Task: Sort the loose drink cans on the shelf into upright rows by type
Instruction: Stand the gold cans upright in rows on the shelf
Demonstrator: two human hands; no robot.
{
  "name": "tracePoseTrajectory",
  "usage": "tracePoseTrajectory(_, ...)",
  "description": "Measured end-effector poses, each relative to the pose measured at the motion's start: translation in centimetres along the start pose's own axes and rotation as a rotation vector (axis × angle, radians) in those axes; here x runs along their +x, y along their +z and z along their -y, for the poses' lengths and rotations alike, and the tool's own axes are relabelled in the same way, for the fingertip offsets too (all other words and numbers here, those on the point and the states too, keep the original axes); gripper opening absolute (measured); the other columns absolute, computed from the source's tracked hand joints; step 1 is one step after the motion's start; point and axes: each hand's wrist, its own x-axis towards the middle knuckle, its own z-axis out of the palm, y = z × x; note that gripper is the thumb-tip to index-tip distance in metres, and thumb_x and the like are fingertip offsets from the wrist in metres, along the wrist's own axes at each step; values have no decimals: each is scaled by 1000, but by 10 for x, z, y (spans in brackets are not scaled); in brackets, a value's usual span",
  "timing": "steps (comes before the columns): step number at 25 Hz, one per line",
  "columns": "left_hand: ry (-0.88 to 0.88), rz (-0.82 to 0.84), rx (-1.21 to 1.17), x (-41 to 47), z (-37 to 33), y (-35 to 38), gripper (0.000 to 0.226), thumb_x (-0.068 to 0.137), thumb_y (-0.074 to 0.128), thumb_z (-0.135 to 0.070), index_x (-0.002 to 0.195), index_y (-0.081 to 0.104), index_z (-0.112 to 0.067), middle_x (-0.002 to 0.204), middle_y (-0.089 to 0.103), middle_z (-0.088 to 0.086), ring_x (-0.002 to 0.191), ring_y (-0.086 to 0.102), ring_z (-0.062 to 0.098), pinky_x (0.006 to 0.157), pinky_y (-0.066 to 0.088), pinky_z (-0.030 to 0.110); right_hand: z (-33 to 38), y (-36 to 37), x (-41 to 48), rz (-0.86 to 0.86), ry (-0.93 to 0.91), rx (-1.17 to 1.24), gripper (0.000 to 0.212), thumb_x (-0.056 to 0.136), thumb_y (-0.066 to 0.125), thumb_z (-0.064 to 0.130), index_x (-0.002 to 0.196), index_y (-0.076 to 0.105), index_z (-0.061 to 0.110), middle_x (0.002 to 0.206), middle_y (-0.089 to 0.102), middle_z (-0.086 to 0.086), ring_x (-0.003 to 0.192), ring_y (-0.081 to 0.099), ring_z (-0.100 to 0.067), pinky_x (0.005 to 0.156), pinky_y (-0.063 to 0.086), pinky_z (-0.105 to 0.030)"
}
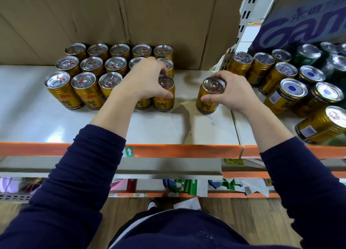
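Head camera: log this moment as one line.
left hand: grips front-row gold can | right hand: grips lone gold can, upright | shelf: gold rows left, mixed cans right

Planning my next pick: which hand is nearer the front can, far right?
Right. The right hand is left of the front can; the left hand is farther left.

Bare shelf [159, 128] surface runs along the front edge at left and centre, and a bare lane leads back through the middle to the cardboard wall [131, 14]. Upright gold cans [82, 85] fill the back left; crowded mixed cans [292, 91] block the right side.
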Motion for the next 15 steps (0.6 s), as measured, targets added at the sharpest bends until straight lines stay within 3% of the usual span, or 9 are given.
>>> tracePoseTrajectory(4, -69, -29, -13, 2, -3, 1, 67, 60, 85, -45, 115, 64, -14, 113, 56, 11, 106, 52, 28, 85, 41, 34, 1, -1, -2, 8, 3, 6, 71, 65, 82, 49, 124, 56, 21, 117, 63, 1, 107, 57, -19, 87, 48, -33)
tracePoseTrajectory(7, -67, -38, 29, -1, -3, 5, 69, 62, 84, -46, 120, 62, -16, 118, 53, 9, 114, 47, 29, 96, 38, 40, 1, -1, -5, 19, -35, -25, 68, 72, 79, 48, 128, 54, 19, 122, 62, -2, 113, 55, -21, 89, 43, -31)
tracePoseTrajectory(9, 19, -168, 34, -12, -4, 15, 63, 65, 83, -42, 119, 63, -17, 118, 53, 6, 117, 43, 29, 98, 34, 42, 0, -4, -4, 56, -63, -76, 68, 76, 75, 47, 133, 52, 18, 125, 57, -6, 119, 49, -24, 91, 36, -30)
tracePoseTrajectory(12, 240, -464, -27, -38, -7, 42, 31, 76, 76, -30, 99, 70, -10, 98, 63, 7, 96, 54, 29, 83, 41, 39, 1, -9, 6, 81, -72, -109, 64, 74, 78, 43, 129, 56, 17, 118, 55, -7, 113, 49, -23, 89, 36, -29)
tracePoseTrajectory(13, 279, -479, -56, -46, -8, 54, 22, 79, 74, -26, 92, 71, -8, 91, 65, 8, 88, 57, 29, 77, 45, 37, 4, -10, 11, 74, -75, -107, 63, 72, 80, 42, 126, 59, 16, 115, 54, -6, 109, 49, -22, 88, 36, -28)
tracePoseTrajectory(15, 235, -322, -85, -57, -4, 75, 16, 82, 72, -24, 89, 71, -9, 88, 65, 8, 85, 59, 31, 73, 50, 40, 11, -7, 25, 51, -82, -95, 63, 71, 82, 39, 124, 60, 14, 113, 53, -6, 102, 48, -18, 86, 34, -25)
